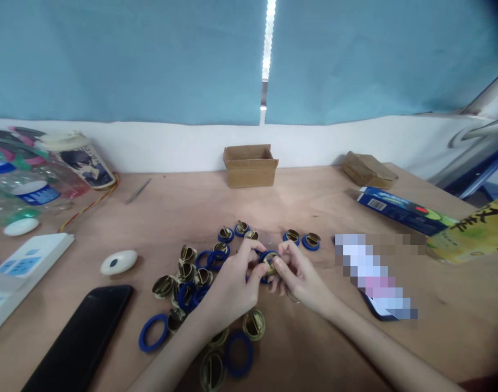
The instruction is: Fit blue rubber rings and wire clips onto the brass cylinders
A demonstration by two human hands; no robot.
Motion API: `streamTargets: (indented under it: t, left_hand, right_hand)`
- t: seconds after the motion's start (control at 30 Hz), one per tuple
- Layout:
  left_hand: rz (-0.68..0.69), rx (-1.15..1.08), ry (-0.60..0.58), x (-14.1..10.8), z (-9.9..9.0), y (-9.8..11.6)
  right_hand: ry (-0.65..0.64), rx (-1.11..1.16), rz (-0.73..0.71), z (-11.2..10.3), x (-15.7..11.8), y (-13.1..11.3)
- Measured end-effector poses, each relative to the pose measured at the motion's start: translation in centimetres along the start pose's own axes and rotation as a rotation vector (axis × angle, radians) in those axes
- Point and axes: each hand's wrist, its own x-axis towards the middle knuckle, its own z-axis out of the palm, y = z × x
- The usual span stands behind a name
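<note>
centrally, both hands' fingers pinch a brass-coloured piece above the wooden table, blue curtain behind.

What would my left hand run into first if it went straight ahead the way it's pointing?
Beyond the blue-rimmed metal piece that both hands hold, your left hand would probably meet your right hand first, though depth is hard to judge.

Both hands grip one blue-rimmed metal piece. Open cardboard box upright at rear of desk.
</note>
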Motion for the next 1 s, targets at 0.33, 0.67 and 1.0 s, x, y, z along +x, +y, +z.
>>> streamTargets:
  t: [0.33,0.67,1.0]
  left_hand:
    - [-0.012,-0.027,-0.032,-0.03,-0.05,0.44]
    - [0.011,-0.018,0.004,-0.13,0.06,0.37]
    - [0.030,-0.055,0.037,-0.16,-0.18,0.58]
  right_hand:
    - [0.021,0.005,-0.007,-0.11,0.06,-0.06]
    - [0.048,0.058,-0.008,-0.09,0.00,-0.20]
    - [0.065,0.074,-0.009,0.16,0.09,-0.51]
